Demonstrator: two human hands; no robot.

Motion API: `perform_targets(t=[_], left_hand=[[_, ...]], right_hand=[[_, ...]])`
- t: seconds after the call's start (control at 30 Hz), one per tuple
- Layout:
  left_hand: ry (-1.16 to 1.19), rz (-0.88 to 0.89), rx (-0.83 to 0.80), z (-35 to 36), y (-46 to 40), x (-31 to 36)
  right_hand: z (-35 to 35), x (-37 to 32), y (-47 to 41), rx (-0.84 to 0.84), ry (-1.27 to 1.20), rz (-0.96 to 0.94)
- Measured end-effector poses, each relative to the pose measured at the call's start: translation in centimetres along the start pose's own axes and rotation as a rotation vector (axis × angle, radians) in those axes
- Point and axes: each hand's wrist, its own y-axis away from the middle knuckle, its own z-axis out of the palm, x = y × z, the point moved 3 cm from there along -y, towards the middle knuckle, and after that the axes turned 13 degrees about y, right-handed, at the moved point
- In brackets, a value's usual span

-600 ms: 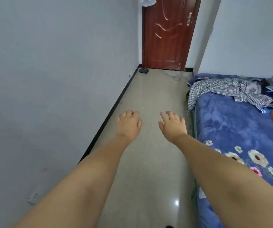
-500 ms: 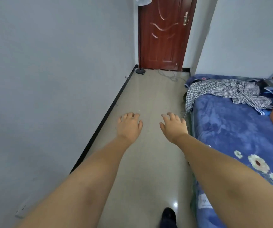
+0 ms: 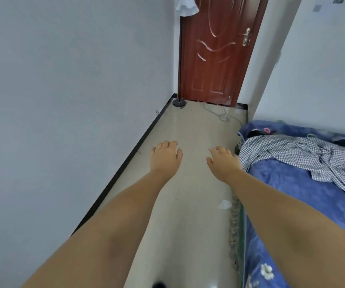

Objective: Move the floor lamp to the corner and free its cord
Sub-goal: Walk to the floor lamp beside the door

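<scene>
Head view, near to far: dark shoe tip (image 3: 159,285) cut off by bottom edge. Left hand (image 3: 165,156) and right hand (image 3: 224,163) stretched forward over the floor (image 3: 188,204), palms down, fingers loose, gripping nothing. Bed (image 3: 304,196) on the right, checked shirt (image 3: 292,150) heaped on it. Floor lamp (image 3: 179,102) far off by the door (image 3: 215,50), base visible, shade cropped at top. Cord (image 3: 219,113) a faint tangle on the floor, route unclear.

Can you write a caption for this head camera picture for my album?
Two empty hands, left and right, reach toward a floor lamp by the red door.
</scene>
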Motion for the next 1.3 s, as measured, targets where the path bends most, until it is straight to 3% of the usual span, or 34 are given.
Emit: perform_targets(t=[0.3, 0.63, 1.0, 1.3], left_hand=[[-0.030, 0.030, -0.002, 4.1, -25.2, -2.8], [-0.040, 0.079, -0.065, 10.6, -50.6, -0.8], [0.005, -0.012, 0.005, 17.5, -78.7, 1.5], [-0.031, -0.008, 0.054, 22.1, -100.6, -0.8]], right_hand=[[-1.7, 3.9, -24.0, 0.028, -0.020, 0.023], [-2.0, 12.1, -48.3, 0.033, -0.045, 0.085], [-4.4, 23.6, -77.7, 0.032, 0.004, 0.030], [-5.6, 25.8, -99.8, 0.095, -0.004, -0.055]])
